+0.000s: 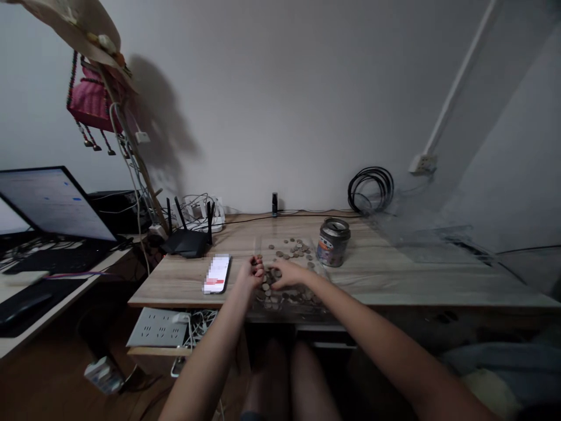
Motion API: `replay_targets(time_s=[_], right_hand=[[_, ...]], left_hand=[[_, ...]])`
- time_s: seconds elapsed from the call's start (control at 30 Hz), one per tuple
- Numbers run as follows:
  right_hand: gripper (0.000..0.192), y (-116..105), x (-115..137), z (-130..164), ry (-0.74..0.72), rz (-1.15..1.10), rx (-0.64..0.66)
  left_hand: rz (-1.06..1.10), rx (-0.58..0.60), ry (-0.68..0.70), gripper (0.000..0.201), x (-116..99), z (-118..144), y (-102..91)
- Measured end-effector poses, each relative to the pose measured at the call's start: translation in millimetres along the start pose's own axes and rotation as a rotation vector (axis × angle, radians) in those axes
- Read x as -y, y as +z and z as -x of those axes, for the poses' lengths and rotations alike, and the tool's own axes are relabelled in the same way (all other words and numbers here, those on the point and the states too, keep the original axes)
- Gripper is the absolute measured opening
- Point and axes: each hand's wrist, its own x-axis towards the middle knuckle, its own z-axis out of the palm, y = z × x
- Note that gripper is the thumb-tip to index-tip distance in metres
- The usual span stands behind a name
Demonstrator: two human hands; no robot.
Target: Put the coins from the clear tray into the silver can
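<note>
Several coins [293, 250] lie spread over a clear plastic sheet on the wooden table [394, 275], with a denser pile [280, 297] at the near edge. My left hand [251, 272] is curled into a fist at the pile's left side, and it seems to hold coins. My right hand [287, 273] rests palm down on the pile, fingers pointing left and touching coins. A tin can [333, 241] with a slotted top stands upright just right of the coins.
A phone [217, 273] lies lit on the table left of my hands. A black router [187, 238] and tangled cables sit at the back left. A laptop [52, 204] is on a lower desk to the left. Coiled black cable [370, 190] leans against the wall.
</note>
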Motion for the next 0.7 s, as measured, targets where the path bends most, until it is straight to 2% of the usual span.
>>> replay_targets(time_s=[0.07,0.17,0.3,0.47,0.7], right_hand=[[0.076,16.5,10.8,0.5,-0.041,0.06,0.026],[0.072,27.8,33.8,-1.1,-0.051,0.088,0.062],[0.056,30.3,55.7,-6.3,-0.049,0.18,0.151],[0.033,32.6,65.3,-9.4,-0.008,0.296,0.28],[0.02,25.3,74.4,-11.9,0.015,0.321,0.374]], left_hand=[[0.01,0.009,0.01,0.025,-8.6,4.3,-0.9],[0.017,0.018,0.004,0.025,-11.6,9.0,-0.1],[0.01,0.048,-0.016,0.022,-5.6,12.8,0.9],[0.022,0.072,-0.012,0.02,-4.2,18.6,0.3],[0.03,0.086,0.005,0.017,-10.4,25.6,0.4]])
